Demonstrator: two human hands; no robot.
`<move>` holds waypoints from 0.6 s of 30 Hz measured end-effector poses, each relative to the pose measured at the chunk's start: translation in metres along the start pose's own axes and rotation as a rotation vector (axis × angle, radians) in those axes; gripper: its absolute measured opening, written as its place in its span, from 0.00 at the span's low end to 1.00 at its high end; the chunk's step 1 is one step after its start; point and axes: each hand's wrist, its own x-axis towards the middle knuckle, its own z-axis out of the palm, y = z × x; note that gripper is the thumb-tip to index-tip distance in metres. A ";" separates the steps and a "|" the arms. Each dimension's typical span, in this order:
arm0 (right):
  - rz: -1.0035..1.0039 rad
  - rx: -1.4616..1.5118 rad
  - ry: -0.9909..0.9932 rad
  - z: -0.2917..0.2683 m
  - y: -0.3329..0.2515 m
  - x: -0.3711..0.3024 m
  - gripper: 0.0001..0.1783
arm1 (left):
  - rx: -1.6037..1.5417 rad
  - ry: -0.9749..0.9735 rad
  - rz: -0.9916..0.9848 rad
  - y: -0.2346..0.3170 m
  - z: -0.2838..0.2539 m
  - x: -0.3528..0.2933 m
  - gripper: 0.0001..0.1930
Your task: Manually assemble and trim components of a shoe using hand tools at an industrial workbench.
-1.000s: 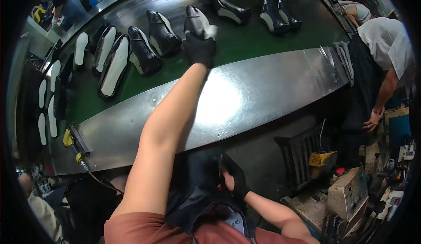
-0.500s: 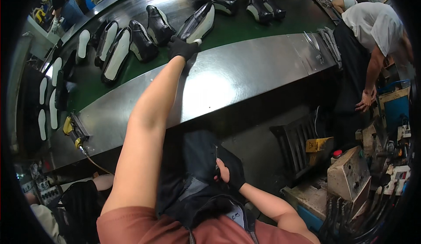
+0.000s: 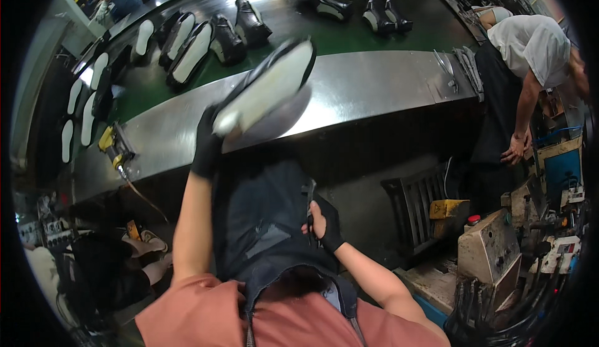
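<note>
The long steel counter (image 3: 374,91) is curving across the view, and everything else is best placed against it. Beyond its far edge the green conveyor belt (image 3: 156,88) is carrying a row of dark shoe uppers (image 3: 249,26), soles turned up pale. At the counter's right end a co-worker in a white shirt (image 3: 530,41) is bending over, well apart from the work in hand.

Over the counter's near edge, the left hand (image 3: 206,144), in a black glove, is holding a dark shoe (image 3: 268,85) aloft, pale sole facing up and toe pointing away toward the belt. Its fingers are clamped on the heel end. The shoe is blurred, so the exact hold is probably a wrap around the heel, though that is hard to confirm.

Below the counter, against the dark apron (image 3: 268,222), the right hand (image 3: 324,222), in a fingerless black glove, is closed around a slim dark tool (image 3: 309,200), standing upright.

To handle this well, the left hand should be keeping its grip firm on the heel so the long shoe is not swinging, and the tool should be staying pointed clear of the shoe. A yellow-bodied hand tool (image 3: 112,144) is lying at the counter's left end.
</note>
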 end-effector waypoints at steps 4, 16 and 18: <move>-0.021 0.012 0.044 -0.006 0.016 -0.018 0.39 | -0.170 0.203 -0.115 0.020 -0.102 -0.164 0.31; -0.161 -0.202 -0.250 0.021 -0.059 -0.131 0.32 | 0.371 -0.341 0.140 0.051 -0.016 -0.132 0.15; -0.078 -0.100 -0.341 0.031 -0.057 -0.138 0.27 | 0.094 -0.394 -0.013 0.049 -0.012 -0.119 0.23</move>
